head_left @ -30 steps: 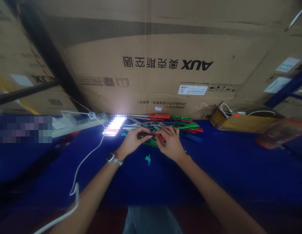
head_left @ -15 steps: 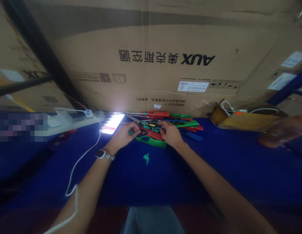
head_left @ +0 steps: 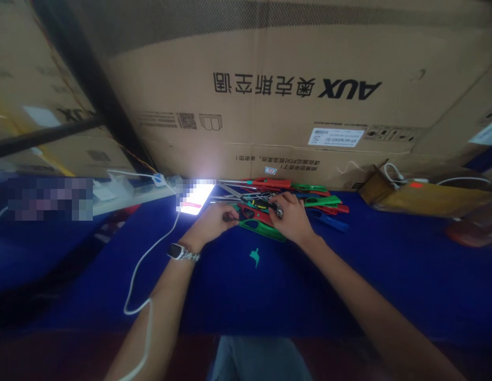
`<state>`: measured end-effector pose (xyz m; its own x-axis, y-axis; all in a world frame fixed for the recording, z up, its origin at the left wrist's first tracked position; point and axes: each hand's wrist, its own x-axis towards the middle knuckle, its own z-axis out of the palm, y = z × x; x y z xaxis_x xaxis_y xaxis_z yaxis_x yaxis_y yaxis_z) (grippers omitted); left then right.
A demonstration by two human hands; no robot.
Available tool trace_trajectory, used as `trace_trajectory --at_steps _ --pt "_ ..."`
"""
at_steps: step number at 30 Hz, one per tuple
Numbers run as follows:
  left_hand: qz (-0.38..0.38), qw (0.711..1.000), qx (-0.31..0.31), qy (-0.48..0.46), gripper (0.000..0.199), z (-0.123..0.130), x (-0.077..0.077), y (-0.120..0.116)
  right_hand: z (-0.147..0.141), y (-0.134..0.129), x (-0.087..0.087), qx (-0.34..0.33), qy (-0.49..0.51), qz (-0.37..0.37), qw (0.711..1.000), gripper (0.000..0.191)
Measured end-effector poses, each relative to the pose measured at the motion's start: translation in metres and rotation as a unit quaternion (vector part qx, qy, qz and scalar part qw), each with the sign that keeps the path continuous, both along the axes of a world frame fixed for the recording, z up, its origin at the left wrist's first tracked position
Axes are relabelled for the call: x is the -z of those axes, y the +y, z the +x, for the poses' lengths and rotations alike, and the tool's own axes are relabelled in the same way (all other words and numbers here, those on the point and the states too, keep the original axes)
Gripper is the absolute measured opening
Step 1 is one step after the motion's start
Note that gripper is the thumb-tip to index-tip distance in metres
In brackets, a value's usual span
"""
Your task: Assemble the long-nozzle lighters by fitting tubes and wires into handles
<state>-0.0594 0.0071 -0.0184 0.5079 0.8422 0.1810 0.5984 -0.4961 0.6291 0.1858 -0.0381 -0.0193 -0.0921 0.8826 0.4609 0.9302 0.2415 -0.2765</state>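
My left hand (head_left: 215, 221) is at the left front of a pile of coloured plastic pieces, thumb and fingers pinched around a small dark piece too blurred to name. My right hand (head_left: 294, 218) is over the pile's right part, fingers curled, with a small dark shiny piece at its fingertips. Between the hands lies a black-and-yellow handle (head_left: 258, 204), its right end close to my right fingers. A red lighter-like shell (head_left: 255, 214) and a green one (head_left: 262, 229) lie in front of it. Nearer me on the blue surface is a small teal trigger-shaped piece (head_left: 254, 257).
A lit phone (head_left: 195, 201) lies left of the pile, a white cable (head_left: 145, 248) running past it over my left forearm. Behind stands a large cardboard box (head_left: 246, 106). A power strip (head_left: 138, 189) is at left, a yellowish open box (head_left: 412, 198) at right.
The view has shifted, so everything sits further right. The teal piece by my left fingers no longer shows; a dark piece is there instead. A dark shiny piece now shows at my right fingertips.
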Motion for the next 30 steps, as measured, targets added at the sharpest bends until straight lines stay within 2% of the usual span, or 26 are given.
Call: trace_trajectory --at_steps 3,7,11,14,17,20,23,26,28,30 --pt "0.035 0.999 -0.022 0.008 0.005 -0.001 0.000 0.002 -0.009 -0.003 -0.004 -0.023 -0.065 -0.024 0.997 0.019" --pt "0.098 0.993 -0.057 0.017 0.004 0.003 0.001 0.001 -0.012 0.000 -0.003 -0.018 -0.132 -0.074 0.988 0.028" --pt "0.130 0.989 -0.067 0.023 0.006 0.006 0.002 0.000 -0.010 0.009 -0.003 -0.022 -0.104 -0.099 0.989 0.025" --pt "0.138 0.988 -0.072 -0.003 0.010 0.007 0.002 -0.001 -0.008 0.013 -0.003 -0.048 -0.052 -0.084 0.994 0.016" --pt "0.082 0.990 -0.095 -0.067 0.026 0.011 0.001 -0.005 -0.006 0.009 -0.002 -0.112 -0.002 -0.033 0.993 0.007" --pt "-0.057 0.976 -0.105 -0.179 0.049 0.020 -0.002 -0.010 -0.005 0.001 -0.001 -0.183 0.001 0.033 0.983 0.009" --pt "-0.157 0.941 -0.046 -0.297 0.050 0.028 -0.003 -0.014 -0.007 -0.006 0.001 -0.204 -0.002 0.081 0.976 0.014" --pt "-0.177 0.916 -0.011 -0.360 0.047 0.027 -0.003 -0.012 -0.010 -0.008 0.003 -0.201 0.050 0.085 0.975 0.012" --pt "-0.170 0.913 -0.022 -0.370 0.044 0.024 -0.003 -0.010 -0.012 -0.009 0.005 -0.188 0.104 0.067 0.974 0.017" --pt "-0.157 0.919 -0.035 -0.361 0.039 0.021 -0.004 -0.009 -0.012 -0.010 0.007 -0.164 0.151 0.037 0.974 0.030"
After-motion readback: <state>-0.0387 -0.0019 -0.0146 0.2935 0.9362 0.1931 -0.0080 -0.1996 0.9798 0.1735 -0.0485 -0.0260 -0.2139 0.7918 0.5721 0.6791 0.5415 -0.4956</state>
